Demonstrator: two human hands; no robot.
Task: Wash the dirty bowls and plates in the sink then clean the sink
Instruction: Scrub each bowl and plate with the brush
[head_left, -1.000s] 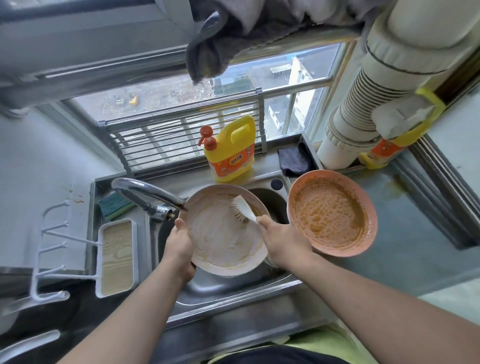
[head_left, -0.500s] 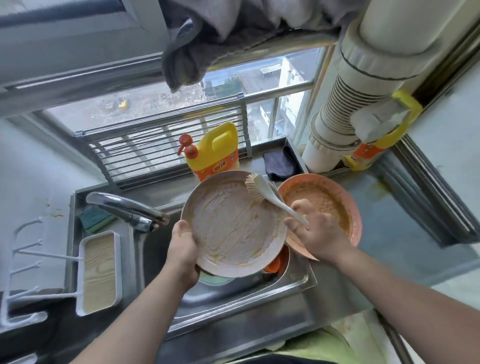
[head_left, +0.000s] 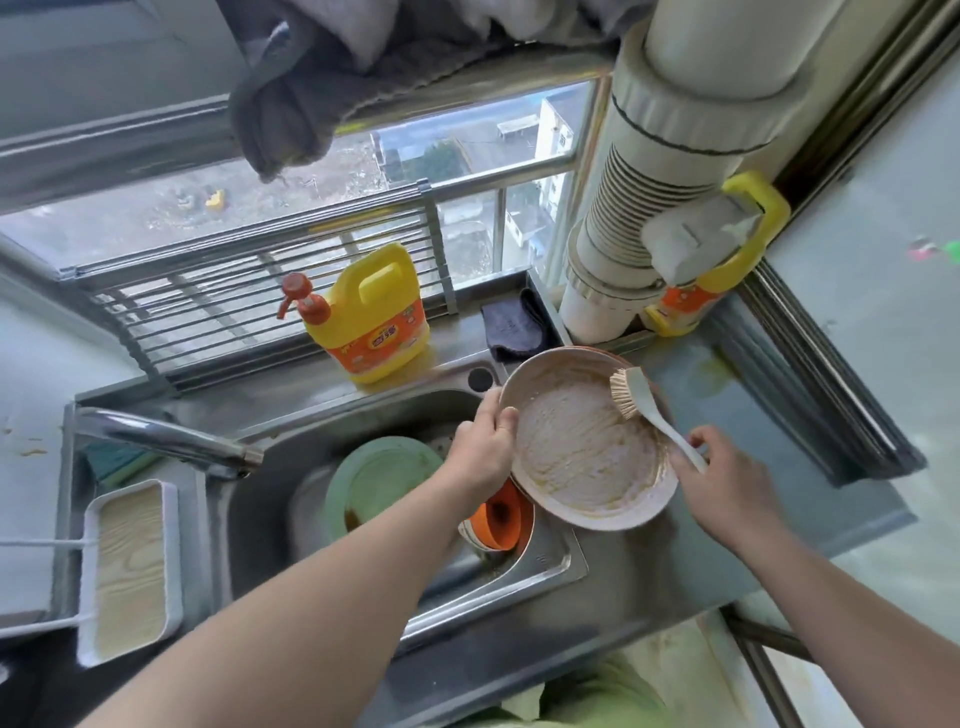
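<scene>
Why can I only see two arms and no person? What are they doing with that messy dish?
The camera sits on the person's head and looks down, so you see only their arms. There is one picture of this moment, all from that head view. The left hand grips the rim of a pale plate smeared with soapy foam. The right hand holds a white dish brush, with its bristles against the plate's far edge. Below is a metal sink with a green plate and an orange bowl waiting in it. A tap reaches over from the left, and a yellow soap bottle stands behind by the window.
</scene>
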